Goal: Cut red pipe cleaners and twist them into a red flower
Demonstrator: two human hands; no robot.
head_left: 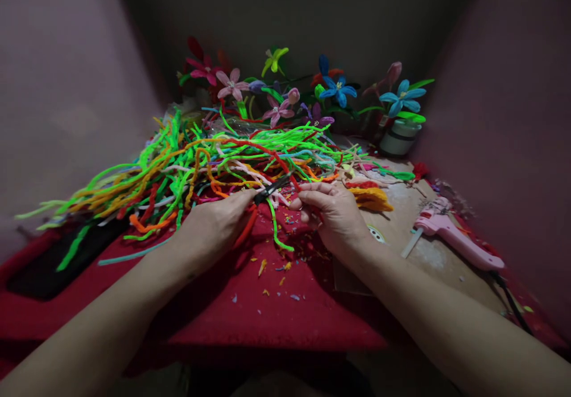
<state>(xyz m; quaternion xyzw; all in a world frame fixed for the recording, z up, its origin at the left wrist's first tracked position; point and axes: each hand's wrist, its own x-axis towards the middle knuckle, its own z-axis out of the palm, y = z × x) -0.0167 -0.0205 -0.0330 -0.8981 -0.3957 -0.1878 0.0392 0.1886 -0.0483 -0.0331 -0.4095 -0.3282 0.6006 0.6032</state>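
My left hand (220,221) is wrapped round a pair of pliers with dark jaws (270,188) and red-orange handles. The jaw tips point right, at a red pipe cleaner (294,181). Thumb and fingers of my right hand (332,209) pinch that pipe cleaner just right of the tips. Whether the jaws bite on it I cannot tell. Behind both hands spreads a big loose heap of pipe cleaners (178,165) in green, orange, red, white and other colours. One bright green pipe cleaner (275,227) lies bent between my hands.
Fuzzy flowers (341,90) stand along the back, some by a small pot (399,138). At right, a pink glue gun (455,236) rests on cardboard (414,206) near yellow-orange petals (370,197). Fluff scraps (262,267) dot the red cloth (276,319). A black flat object (49,275) lies left.
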